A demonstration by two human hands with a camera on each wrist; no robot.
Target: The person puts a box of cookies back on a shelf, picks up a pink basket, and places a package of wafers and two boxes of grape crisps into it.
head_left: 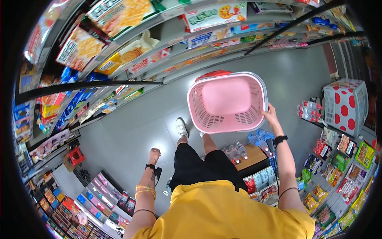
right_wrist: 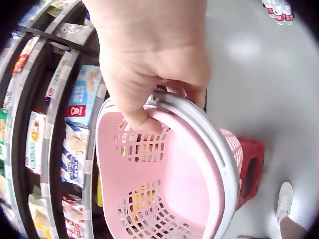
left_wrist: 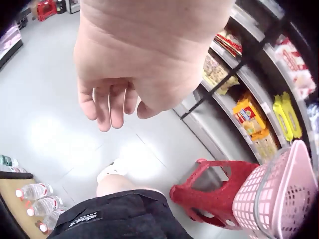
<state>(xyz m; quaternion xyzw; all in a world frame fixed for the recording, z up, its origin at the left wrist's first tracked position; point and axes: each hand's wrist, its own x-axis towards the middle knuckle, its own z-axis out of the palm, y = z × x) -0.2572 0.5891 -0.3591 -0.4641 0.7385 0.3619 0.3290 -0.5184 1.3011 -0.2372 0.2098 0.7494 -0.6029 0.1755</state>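
An empty pink basket [head_left: 227, 97] with a grey handle folded along its rim is in front of the person's legs. My right hand [head_left: 271, 117] grips its right rim; in the right wrist view the thumb of the hand [right_wrist: 154, 74] lies over the inside edge and the other fingers pass behind the rim. My left hand [head_left: 155, 154] hangs at the left, apart from the basket, touching nothing. In the left wrist view the fingers of that hand [left_wrist: 132, 74] are loosely curled with nothing in them. A red plastic stool [left_wrist: 219, 191] stands beneath or beside the basket.
Shelves of packaged snacks [head_left: 217, 16] run along the front and left. Bottles [head_left: 240, 150] stand on a wooden-topped box beside the legs. At the right are a red-dotted box [head_left: 345, 106], more bottles [head_left: 310, 111] and racks of bagged snacks. Grey floor [head_left: 131, 131] lies between.
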